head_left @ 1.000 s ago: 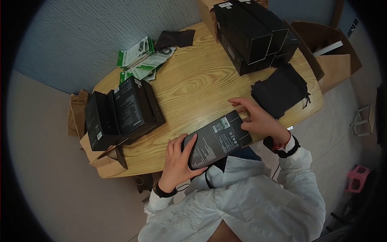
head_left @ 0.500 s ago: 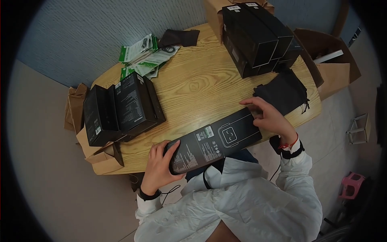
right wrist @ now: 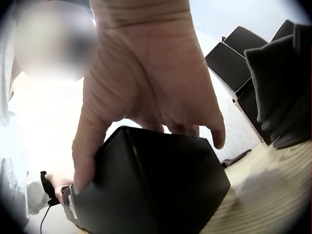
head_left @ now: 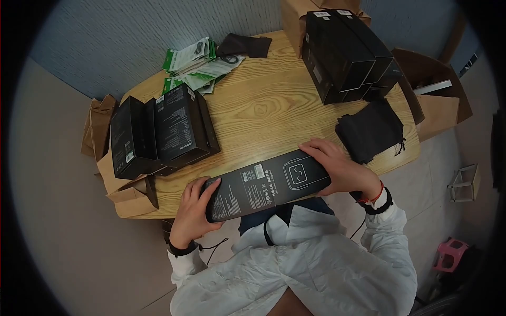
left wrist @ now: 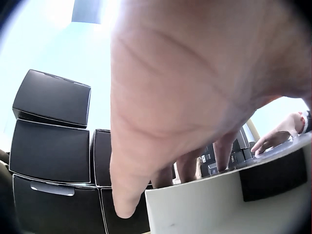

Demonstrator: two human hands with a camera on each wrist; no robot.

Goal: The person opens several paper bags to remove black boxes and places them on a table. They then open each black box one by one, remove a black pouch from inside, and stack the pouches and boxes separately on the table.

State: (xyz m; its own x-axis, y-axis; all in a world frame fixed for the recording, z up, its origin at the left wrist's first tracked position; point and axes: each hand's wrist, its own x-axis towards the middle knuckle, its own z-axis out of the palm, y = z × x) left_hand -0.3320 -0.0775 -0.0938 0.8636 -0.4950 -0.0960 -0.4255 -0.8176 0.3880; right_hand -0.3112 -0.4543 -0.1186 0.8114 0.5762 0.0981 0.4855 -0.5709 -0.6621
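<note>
A long black box (head_left: 253,190) with white print and a face-like drawing lies across the near table edge. My left hand (head_left: 192,216) grips its left end, thumb on the near side and fingers over the far side. The left wrist view shows a pale open inside (left wrist: 204,209) of the box beneath my left hand (left wrist: 180,87). Around the right end, my right hand (head_left: 340,167) holds the box with fingers across its top; in the right wrist view my right hand (right wrist: 151,83) spans the black closed end (right wrist: 180,180).
Black boxes (head_left: 176,124) stand at the left beside brown paper bags (head_left: 132,197). Green-and-white packets (head_left: 195,66) and a dark cloth (head_left: 245,46) lie at the back. Stacked black boxes (head_left: 348,52) stand back right, with black pouches (head_left: 371,129) before them and an open carton (head_left: 443,108) beyond.
The box, first shorter with plain flaps at its right, now shows its face drawing and is longer. My left hand has moved left; my right hand has closed round the right end.
</note>
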